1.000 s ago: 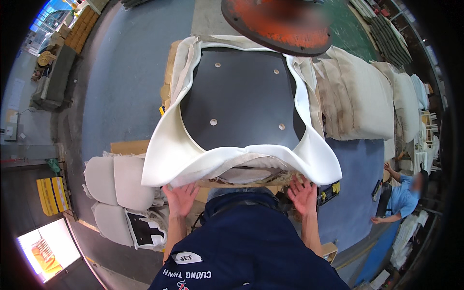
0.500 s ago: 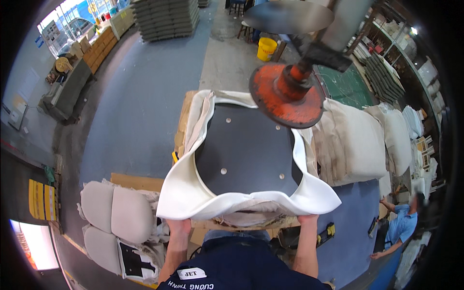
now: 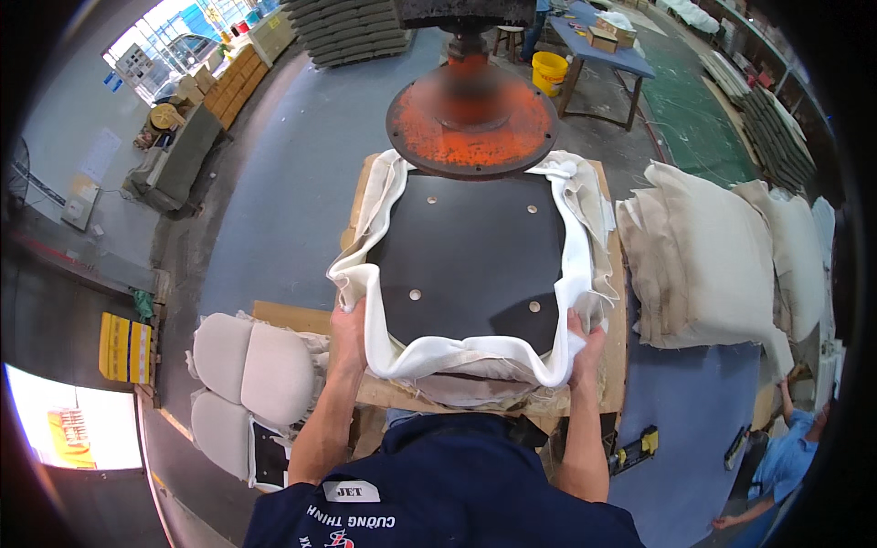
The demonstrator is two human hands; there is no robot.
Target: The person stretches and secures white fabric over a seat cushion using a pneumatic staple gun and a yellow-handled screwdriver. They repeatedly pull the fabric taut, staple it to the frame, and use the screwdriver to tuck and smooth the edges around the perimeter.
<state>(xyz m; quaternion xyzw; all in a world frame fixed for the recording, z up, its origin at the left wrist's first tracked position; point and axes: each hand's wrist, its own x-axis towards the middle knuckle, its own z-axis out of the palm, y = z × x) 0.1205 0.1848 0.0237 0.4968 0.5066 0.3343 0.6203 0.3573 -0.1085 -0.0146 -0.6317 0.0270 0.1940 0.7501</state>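
Observation:
A black board with several pale round holes lies on a seat cushion on the worktable. White padding stands up around the board's edges, with beige fabric outside it. My left hand grips the padding and fabric at the near left corner, its fingers partly hidden. At the near right corner my right hand is closed on the same layers. Over the board's far edge hangs a round orange press plate.
Beige cushions are stacked to the right, and more grey-beige cushions lie at the left. A yellow-and-black tool rests on the blue surface at right, near a person in a blue shirt. A yellow bucket stands farther back.
Both hands have moved away from me along the sides. The flared near corners of the white padding are now drawn in close around the board. My view has shifted.

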